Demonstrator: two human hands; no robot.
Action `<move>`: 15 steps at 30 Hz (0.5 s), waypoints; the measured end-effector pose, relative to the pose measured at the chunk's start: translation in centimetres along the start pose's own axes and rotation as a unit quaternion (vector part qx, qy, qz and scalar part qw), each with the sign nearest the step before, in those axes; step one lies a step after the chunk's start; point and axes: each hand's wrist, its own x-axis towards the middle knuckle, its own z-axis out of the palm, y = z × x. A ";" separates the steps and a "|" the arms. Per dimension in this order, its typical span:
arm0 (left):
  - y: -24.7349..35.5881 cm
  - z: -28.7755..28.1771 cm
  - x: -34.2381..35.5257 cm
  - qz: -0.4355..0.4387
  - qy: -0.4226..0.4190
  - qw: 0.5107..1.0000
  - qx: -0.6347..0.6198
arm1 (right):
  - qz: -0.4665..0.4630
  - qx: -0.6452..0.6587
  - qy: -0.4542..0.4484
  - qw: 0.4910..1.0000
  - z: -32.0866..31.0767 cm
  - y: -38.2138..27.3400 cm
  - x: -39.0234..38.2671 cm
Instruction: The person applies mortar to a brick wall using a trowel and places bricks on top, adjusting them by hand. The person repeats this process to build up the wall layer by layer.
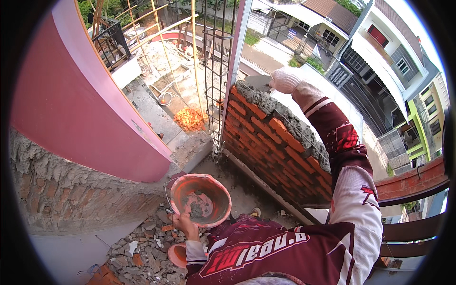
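Observation:
My left hand (186, 226) is closed on the near left rim of an orange bucket (224, 186), which is tilted so its inside shows. Some wet grey mortar (199, 211) lies in the bottom and smears the walls. In a white knitted glove, my right hand (286, 80) is stretched out over the far end of a low brick wall (280, 152). It grips a trowel (258, 83), whose grey blade lies by the mortar at the wall's top; the handle is hidden in the fist. A thick, rough bed of mortar (287, 110) runs along the top course.
Beyond the wall's far end stand a metal post (236, 47) and a rebar cage (217, 71). Rubble (147, 251) and a second orange bucket (177, 255) lie near my left side. A curved pink wall (90, 109) bounds the left; a yard lies far below.

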 end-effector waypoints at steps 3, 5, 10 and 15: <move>1.0 0.8 -0.2 0.011 0.026 0.999 0.027 | -0.036 0.086 0.055 0.994 -1.5 0.2 -4.9; 0.9 1.9 0.3 0.033 -0.006 0.998 0.054 | -0.069 0.185 0.039 0.980 -2.5 -1.5 -9.5; 4.1 9.7 -1.1 0.147 -0.153 0.976 0.047 | -0.216 0.166 -0.077 0.959 4.8 -8.5 -18.9; 5.4 15.8 -2.5 0.180 -0.282 0.941 0.051 | -0.120 0.166 0.040 0.978 15.1 -15.2 -19.8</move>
